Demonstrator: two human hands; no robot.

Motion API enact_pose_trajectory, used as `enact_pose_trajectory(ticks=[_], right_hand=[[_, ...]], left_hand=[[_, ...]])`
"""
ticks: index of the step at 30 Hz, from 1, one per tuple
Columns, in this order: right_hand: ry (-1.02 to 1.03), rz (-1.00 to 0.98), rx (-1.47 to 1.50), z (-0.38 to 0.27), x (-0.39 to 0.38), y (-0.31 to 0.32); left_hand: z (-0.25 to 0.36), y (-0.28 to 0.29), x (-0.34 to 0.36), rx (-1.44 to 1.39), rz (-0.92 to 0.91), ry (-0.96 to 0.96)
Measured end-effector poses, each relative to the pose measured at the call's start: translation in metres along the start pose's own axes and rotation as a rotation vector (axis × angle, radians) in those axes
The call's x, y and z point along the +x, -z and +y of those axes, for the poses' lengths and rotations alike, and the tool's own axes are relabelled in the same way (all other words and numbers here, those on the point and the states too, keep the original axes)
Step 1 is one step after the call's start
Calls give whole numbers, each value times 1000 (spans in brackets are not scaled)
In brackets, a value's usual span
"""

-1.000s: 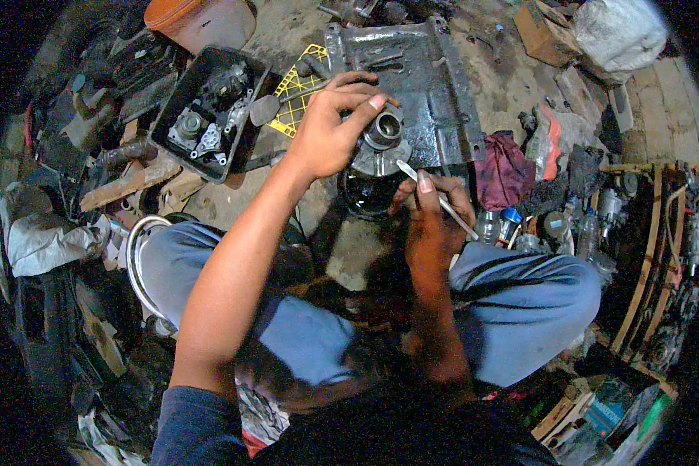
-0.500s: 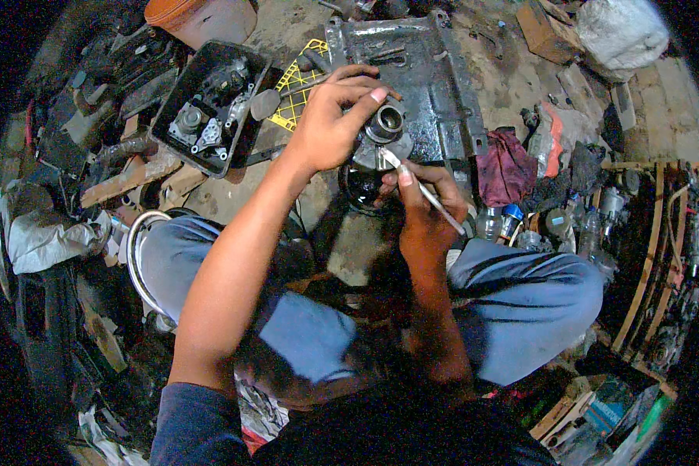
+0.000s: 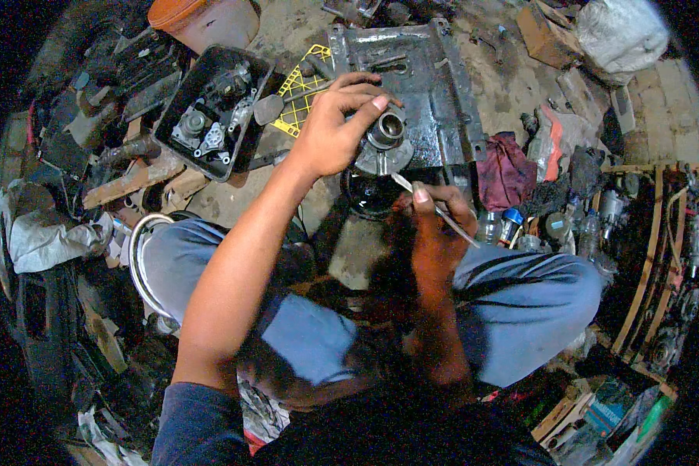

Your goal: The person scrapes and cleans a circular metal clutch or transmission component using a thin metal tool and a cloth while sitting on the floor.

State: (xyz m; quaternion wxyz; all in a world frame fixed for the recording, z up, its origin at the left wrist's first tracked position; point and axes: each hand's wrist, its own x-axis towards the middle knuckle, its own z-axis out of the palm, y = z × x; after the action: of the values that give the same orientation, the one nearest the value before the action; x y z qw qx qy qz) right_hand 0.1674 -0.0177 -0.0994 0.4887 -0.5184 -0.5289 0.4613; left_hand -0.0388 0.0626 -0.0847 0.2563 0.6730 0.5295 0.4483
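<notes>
The left hand grips the metal part; right hand, below it, pinches a slim tool — a slack hold could let the part slip.

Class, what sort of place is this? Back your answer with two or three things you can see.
Probably a repair workshop, perhaps for machines: a black bin holds metal machine parts, a glossy dark panel lies on the floor, and the left hand holds a round metal fitting.

Metal part: smooth, partly shiny.
Rod: smooth. Pan: metal, glossy. Rag: matt, crumpled cloth. Carton: matt cardboard. Grid: plastic.
</notes>
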Motion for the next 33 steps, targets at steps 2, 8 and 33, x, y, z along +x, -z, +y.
enact_pose_trajectory(ticks=[2,8,33], right_hand=[[-15,8,-27,-4,1,4],[70,-97,110,-39,-1,6],[305,-560,-417,-58,65,17]], left_hand=[[2,0,-1,-6,5,10],[10,-2,0,-43,18,0],[-3,-10,-3,-53,77,-1]])
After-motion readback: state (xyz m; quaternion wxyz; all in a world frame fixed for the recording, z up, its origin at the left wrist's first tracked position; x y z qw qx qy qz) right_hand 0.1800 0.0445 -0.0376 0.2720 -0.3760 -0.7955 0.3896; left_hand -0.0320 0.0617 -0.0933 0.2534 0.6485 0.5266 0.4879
